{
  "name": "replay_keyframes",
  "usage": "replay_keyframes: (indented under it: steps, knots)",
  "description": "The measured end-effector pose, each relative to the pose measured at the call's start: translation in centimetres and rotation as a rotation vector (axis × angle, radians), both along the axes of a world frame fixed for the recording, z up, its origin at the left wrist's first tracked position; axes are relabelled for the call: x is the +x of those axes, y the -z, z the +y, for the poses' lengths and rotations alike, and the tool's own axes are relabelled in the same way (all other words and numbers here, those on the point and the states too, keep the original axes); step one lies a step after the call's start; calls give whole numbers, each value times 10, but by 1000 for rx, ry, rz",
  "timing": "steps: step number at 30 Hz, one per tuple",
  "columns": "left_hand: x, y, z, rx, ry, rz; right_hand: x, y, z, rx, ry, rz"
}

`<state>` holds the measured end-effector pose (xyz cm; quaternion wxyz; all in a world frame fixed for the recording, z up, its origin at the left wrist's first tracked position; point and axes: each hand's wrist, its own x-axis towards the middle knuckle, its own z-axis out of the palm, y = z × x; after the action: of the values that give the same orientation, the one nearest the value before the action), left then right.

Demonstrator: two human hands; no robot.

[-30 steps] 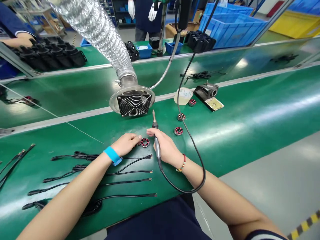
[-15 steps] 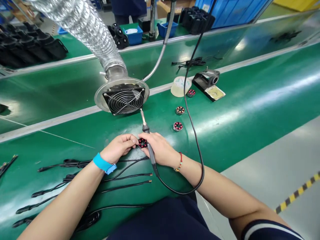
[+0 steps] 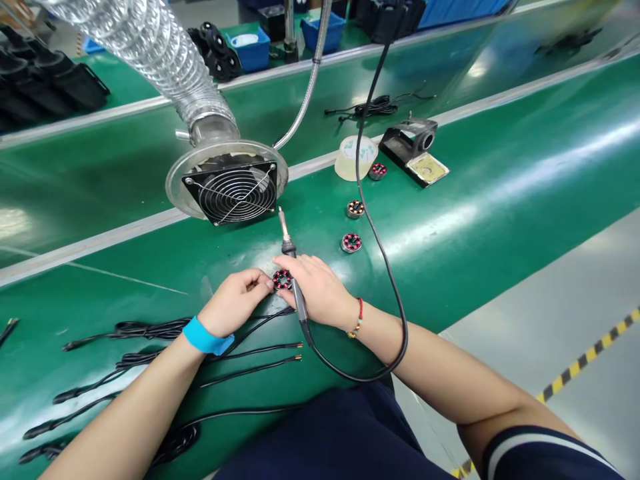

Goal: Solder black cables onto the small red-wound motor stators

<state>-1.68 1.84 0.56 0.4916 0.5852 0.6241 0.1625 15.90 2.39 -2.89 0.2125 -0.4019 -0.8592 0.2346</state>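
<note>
A small round motor stator [image 3: 281, 280] with red windings is held upright between my two hands. My left hand [image 3: 237, 300] is closed, thumb and fingertips pinching its left edge. My right hand [image 3: 323, 293] grips a soldering iron [image 3: 299, 301], its thumb and fingers also against the stator's right side. The iron's tip points away from me and up, near the fume fan, and touches nothing I can see. Black cables [image 3: 250, 357] with bared ends lie on the green bench below my hands. More stators [image 3: 351, 243] rest to the right.
A fan guard [image 3: 235, 193] on a silver duct hangs ahead. The iron's black cord [image 3: 385, 253] loops over my right forearm. A soldering iron stand [image 3: 413, 143] with a yellow sponge and a tape roll [image 3: 353, 163] stand at the back right. Blue bins [image 3: 250, 50] sit beyond.
The stator has turned so its face shows more fully toward me. Both hands keep their grip with slight finger shifts. The camera view has shifted a little.
</note>
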Motion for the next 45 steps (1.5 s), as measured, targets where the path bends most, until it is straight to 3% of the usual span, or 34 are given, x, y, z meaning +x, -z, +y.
replay_keyframes:
  steps: [3,7,9,15,20,25,31,37,42,45]
  knots:
    - [0,0,3,7,-109,-58,0,-1,-1,0,-17,-5]
    - [-9,5,7,11,-358,-169,1,-2,-1,12,-18,3]
    - [-12,6,8,19,-394,-205,3,-1,-1,20,-15,15]
    - [-6,-3,6,12,-101,-93,3,-2,-1,44,-36,13]
    - [-4,-1,5,73,-96,-73,3,-4,-1,30,-82,-52]
    - [-6,0,6,40,-168,-37,4,-5,0,15,-30,-67]
    - [-4,-2,5,0,-8,-51,6,-3,0,-6,-14,-7]
    - [-5,2,2,-43,-25,-92,6,-1,-1,15,14,40]
    - [-7,3,0,-86,40,-108,7,-3,1,-2,42,42]
    - [-9,1,-2,-30,111,-15,10,-4,5,-38,72,26]
